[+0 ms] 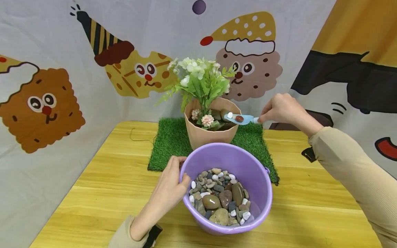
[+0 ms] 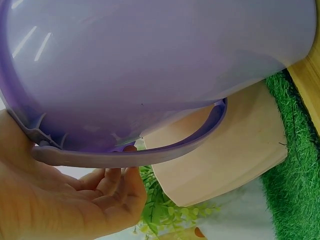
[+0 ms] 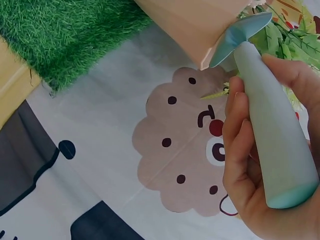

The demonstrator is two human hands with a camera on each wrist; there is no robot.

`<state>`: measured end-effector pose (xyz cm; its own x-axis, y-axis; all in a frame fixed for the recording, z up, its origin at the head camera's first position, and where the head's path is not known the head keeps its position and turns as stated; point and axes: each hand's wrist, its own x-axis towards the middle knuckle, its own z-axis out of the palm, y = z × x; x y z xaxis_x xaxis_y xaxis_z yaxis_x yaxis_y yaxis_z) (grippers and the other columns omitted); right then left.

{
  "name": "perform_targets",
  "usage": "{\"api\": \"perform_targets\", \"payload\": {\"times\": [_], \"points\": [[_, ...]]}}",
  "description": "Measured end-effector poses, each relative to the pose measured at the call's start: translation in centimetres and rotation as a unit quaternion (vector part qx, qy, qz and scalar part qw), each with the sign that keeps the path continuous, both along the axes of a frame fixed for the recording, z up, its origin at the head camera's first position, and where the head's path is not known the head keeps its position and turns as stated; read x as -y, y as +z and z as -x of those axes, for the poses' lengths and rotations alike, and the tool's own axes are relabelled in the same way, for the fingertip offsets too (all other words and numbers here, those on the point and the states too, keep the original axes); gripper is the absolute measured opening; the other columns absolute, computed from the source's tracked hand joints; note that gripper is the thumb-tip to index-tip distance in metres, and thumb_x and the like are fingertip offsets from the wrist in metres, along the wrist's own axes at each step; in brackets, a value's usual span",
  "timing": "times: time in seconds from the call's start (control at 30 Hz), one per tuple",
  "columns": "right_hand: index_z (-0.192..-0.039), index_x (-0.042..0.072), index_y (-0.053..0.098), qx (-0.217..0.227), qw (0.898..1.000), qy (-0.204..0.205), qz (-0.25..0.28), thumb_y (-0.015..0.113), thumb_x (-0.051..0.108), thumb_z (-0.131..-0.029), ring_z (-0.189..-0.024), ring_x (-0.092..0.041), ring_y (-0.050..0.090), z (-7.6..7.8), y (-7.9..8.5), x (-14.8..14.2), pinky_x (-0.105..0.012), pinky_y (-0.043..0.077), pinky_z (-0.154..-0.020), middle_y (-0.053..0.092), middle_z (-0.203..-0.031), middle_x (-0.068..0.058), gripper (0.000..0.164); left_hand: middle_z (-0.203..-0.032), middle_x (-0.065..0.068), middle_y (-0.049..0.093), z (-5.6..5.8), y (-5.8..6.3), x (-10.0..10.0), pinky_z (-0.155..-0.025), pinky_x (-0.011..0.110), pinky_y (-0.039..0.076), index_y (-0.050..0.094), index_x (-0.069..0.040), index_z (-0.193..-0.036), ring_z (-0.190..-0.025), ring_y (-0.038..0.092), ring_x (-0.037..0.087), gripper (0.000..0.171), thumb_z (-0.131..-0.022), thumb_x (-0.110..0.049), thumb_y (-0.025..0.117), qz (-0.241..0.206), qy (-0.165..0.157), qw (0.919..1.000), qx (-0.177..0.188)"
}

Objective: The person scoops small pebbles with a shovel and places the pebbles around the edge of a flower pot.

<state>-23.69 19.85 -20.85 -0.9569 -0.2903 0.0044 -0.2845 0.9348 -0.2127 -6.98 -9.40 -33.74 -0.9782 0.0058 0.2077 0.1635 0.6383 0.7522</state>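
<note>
My left hand (image 1: 170, 187) grips the near-left rim of a purple bucket (image 1: 257, 179), thumb at the rim and fingers on the outside. Its curved handle (image 2: 150, 156) hangs beside those fingers in the left wrist view. Inside lie many pebbles (image 1: 211, 202), grey, brown and white. With curled fingers my right hand (image 1: 280, 109) holds a small light-blue trowel (image 1: 247, 119) by its thick handle (image 3: 275, 130). On the blade sit a white pebble (image 1: 230, 115) and a reddish-brown pebble (image 1: 239, 118). The blade reaches over the right rim of a peach flowerpot (image 1: 209, 138).
White flowers and green leaves (image 1: 201, 82) rise from the pot, with larger stones inside. It stands on an artificial grass mat (image 1: 170, 137) on a wooden table (image 1: 108, 193). Behind hangs a cartoon-printed cloth (image 1: 149, 113). A thin dark wire (image 1: 139, 140) lies left of the mat.
</note>
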Motion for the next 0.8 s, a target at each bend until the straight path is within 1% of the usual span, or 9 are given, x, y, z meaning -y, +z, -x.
{"api": "perform_targets", "payload": {"times": [0.23, 0.4, 0.47, 0.6, 0.67, 0.8], "points": [[-0.080, 0.009, 0.078, -0.012, 0.999, 0.008, -0.033, 0.074, 0.029, -0.072, -0.061, -0.019, 0.056, 0.3, 0.9, 0.5, -0.029, 0.042, -0.049, 0.073, -0.073, -0.005, 0.021, -0.110, 0.008, 0.057, 0.0, 0.0, 0.0, -0.084, 0.037, 0.054, 0.052, 0.000, -0.124, -0.098, 0.060, 0.022, 0.046, -0.078, -0.005, 0.056, -0.002, -0.001, 1.0000, -0.001], [-0.080, 0.010, 0.077, -0.016, 0.998, 0.014, -0.063, 0.074, 0.028, -0.070, -0.062, -0.020, 0.057, 0.6, 1.7, 1.2, -0.030, 0.043, -0.049, 0.072, -0.075, -0.005, 0.021, -0.110, 0.009, 0.057, 0.1, 0.0, 0.0, -0.084, 0.036, 0.055, 0.052, 0.000, -0.124, -0.098, 0.060, 0.022, 0.046, -0.078, -0.004, 0.056, -0.003, 0.001, 1.0000, 0.000], [-0.078, 0.010, 0.076, -0.014, 0.997, 0.012, -0.075, 0.073, 0.028, -0.069, -0.063, -0.020, 0.055, 0.6, 2.1, 1.5, -0.030, 0.042, -0.049, 0.071, -0.074, -0.004, 0.021, -0.110, 0.009, 0.057, 0.1, 0.1, 0.0, -0.084, 0.036, 0.055, 0.052, 0.000, -0.124, -0.098, 0.060, 0.022, 0.047, -0.078, -0.004, 0.056, -0.004, 0.000, 1.0000, 0.001], [-0.070, 0.011, 0.072, -0.012, 0.995, 0.002, -0.097, 0.071, 0.027, -0.069, -0.060, -0.020, 0.048, 0.7, 2.5, 2.2, -0.030, 0.037, -0.046, 0.063, -0.066, 0.000, 0.016, -0.110, 0.009, 0.057, 0.1, 0.0, 0.0, -0.083, 0.035, 0.055, 0.051, 0.000, -0.124, -0.097, 0.061, 0.022, 0.047, -0.078, -0.004, 0.056, -0.003, -0.001, 1.0000, 0.001], [-0.066, 0.011, 0.069, -0.012, 0.994, -0.005, -0.108, 0.072, 0.028, -0.069, -0.058, -0.020, 0.047, 0.7, 2.7, 2.6, -0.030, 0.037, -0.046, 0.060, -0.063, 0.000, 0.017, -0.110, 0.009, 0.057, 0.0, 0.0, 0.0, -0.082, 0.035, 0.055, 0.051, 0.000, -0.124, -0.097, 0.061, 0.022, 0.047, -0.078, -0.004, 0.056, -0.004, 0.000, 1.0000, 0.001], [-0.064, 0.010, 0.067, -0.021, 0.991, -0.014, -0.130, 0.072, 0.028, -0.069, -0.058, -0.022, 0.049, 0.6, 2.8, 3.2, -0.031, 0.039, -0.044, 0.058, -0.063, -0.002, 0.019, -0.110, 0.009, 0.057, 0.0, 0.1, -0.1, -0.081, 0.034, 0.055, 0.051, 0.000, -0.124, -0.097, 0.060, 0.022, 0.046, -0.078, -0.004, 0.056, -0.004, 0.000, 1.0000, 0.003]]}}
